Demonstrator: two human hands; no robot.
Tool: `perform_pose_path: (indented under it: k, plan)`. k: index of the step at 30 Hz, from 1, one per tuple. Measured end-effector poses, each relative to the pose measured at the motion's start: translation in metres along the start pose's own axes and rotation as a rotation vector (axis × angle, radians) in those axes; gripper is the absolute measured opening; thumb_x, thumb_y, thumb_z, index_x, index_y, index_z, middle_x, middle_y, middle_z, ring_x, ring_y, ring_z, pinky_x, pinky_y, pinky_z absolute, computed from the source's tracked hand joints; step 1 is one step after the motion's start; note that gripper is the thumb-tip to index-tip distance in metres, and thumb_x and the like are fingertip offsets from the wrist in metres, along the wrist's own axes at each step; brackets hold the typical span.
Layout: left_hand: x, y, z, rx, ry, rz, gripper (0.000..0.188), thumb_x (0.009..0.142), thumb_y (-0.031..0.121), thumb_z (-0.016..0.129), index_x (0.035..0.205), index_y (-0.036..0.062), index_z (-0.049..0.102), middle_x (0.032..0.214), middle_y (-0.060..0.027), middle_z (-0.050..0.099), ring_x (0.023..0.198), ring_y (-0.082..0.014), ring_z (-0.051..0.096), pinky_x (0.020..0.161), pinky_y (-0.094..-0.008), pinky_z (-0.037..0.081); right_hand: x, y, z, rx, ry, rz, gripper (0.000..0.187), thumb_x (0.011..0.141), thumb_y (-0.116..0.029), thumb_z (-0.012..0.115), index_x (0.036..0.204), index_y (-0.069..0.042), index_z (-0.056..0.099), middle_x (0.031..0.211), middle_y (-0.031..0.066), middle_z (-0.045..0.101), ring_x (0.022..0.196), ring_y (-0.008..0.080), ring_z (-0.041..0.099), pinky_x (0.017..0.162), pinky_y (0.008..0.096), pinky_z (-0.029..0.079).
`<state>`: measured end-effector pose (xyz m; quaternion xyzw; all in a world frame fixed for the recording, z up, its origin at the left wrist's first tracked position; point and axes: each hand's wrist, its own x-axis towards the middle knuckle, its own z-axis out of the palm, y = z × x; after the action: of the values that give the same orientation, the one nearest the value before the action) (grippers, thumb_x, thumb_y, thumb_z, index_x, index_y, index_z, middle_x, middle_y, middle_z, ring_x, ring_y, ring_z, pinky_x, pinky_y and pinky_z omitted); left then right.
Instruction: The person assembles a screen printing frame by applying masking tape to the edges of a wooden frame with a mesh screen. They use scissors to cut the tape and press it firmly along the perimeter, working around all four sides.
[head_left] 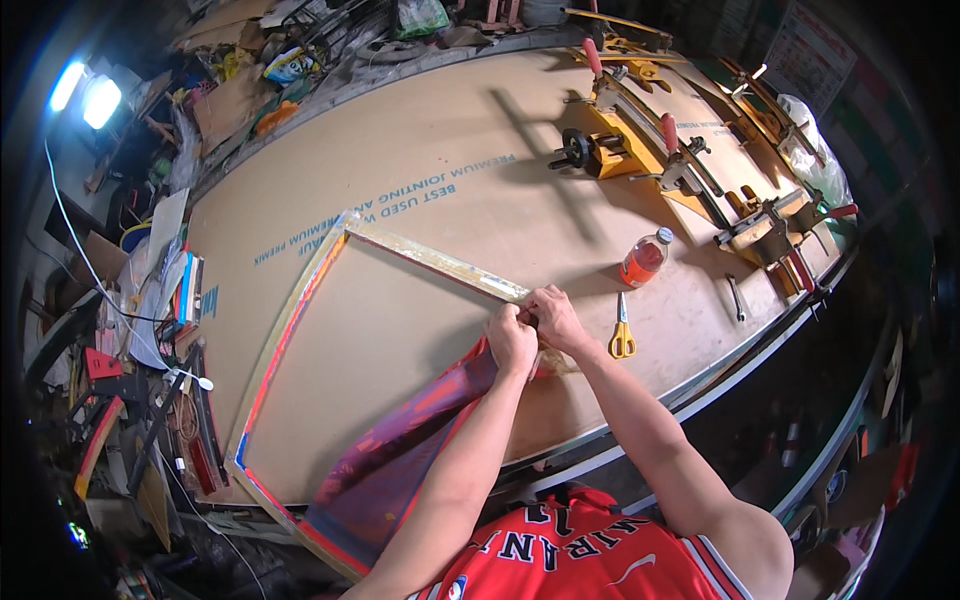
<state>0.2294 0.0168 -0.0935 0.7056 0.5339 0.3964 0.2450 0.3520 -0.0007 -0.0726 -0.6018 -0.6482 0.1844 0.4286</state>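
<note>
A large four-sided frame (440,262) with paint-stained pale bars lies at the near side of the board-covered table. Purple mesh fabric (400,440) with reddish patches hangs loose and folded across its near right part. Along the left bar runs a strip of red and blue. My left hand (512,340) is closed on the gathered upper end of the mesh. Right beside it, my right hand (556,318) curls its fingers over the frame's right corner. My hands hide most of that corner and the exact grip there.
Yellow-handled scissors (622,335) and an orange-labelled bottle (646,258) stand close to my right hand. A small wrench (737,298) lies farther right. Yellow metal clamp fixtures (640,140) fill the far right. Clutter and a white cable (85,250) crowd the left side.
</note>
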Motion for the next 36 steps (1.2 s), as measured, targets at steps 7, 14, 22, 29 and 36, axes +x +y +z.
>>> perform_pose_path:
  k: [7, 14, 22, 29, 36]
  plan:
    - [0.001, 0.004, 0.001, -0.163, -0.002, -0.166, 0.004, 0.081, -0.002, 0.063, 0.08, 0.0004, 0.06, 0.08, -0.0183, 0.066, 0.079, -0.0378, 0.062, 0.076, -0.0487, 0.047, 0.001, 0.004, -0.002, 0.017, 0.018, -0.114, 0.008, 0.076, 0.001, 0.065, 0.084, -0.001, 0.062, 0.086, 0.0143, 0.064, 0.086, 0.0348, 0.057, 0.078, 0.0428, 0.047]
    - [0.002, 0.012, -0.005, -0.236, 0.006, -0.188, 0.007, 0.08, -0.005, 0.063, 0.078, -0.0003, 0.058, 0.076, -0.018, 0.065, 0.073, -0.0378, 0.062, 0.069, -0.0473, 0.048, -0.002, 0.007, 0.002, -0.008, 0.013, -0.093, 0.013, 0.075, 0.003, 0.063, 0.086, -0.003, 0.06, 0.083, 0.012, 0.062, 0.084, 0.0326, 0.057, 0.077, 0.041, 0.046]
    - [-0.004, -0.004, 0.004, -0.271, 0.07, 0.009, 0.015, 0.077, -0.006, 0.066, 0.076, 0.0027, 0.054, 0.075, -0.0141, 0.062, 0.072, -0.0354, 0.06, 0.067, -0.0455, 0.047, -0.004, 0.009, -0.001, -0.033, -0.092, -0.066, 0.012, 0.074, 0.001, 0.066, 0.083, -0.004, 0.058, 0.081, 0.0134, 0.061, 0.081, 0.0328, 0.057, 0.076, 0.0416, 0.044]
    - [-0.005, 0.0, -0.003, -0.381, 0.04, 0.042, 0.011, 0.083, -0.006, 0.063, 0.082, 0.0011, 0.055, 0.082, -0.0131, 0.064, 0.076, -0.0273, 0.062, 0.074, -0.0366, 0.051, 0.009, 0.007, -0.029, 0.2, -0.377, 0.171, 0.023, 0.073, -0.003, 0.07, 0.094, 0.001, 0.063, 0.082, 0.013, 0.062, 0.086, 0.0327, 0.062, 0.074, 0.0441, 0.049]
    - [0.007, 0.019, -0.035, -0.302, -0.03, 0.158, 0.015, 0.079, -0.006, 0.066, 0.091, -0.002, 0.059, 0.095, -0.0147, 0.064, 0.085, -0.0284, 0.063, 0.081, -0.0365, 0.052, -0.014, 0.0, -0.026, 0.024, -0.065, -0.029, 0.025, 0.066, 0.001, 0.075, 0.09, -0.003, 0.07, 0.094, 0.0117, 0.065, 0.088, 0.0306, 0.06, 0.081, 0.0394, 0.051]
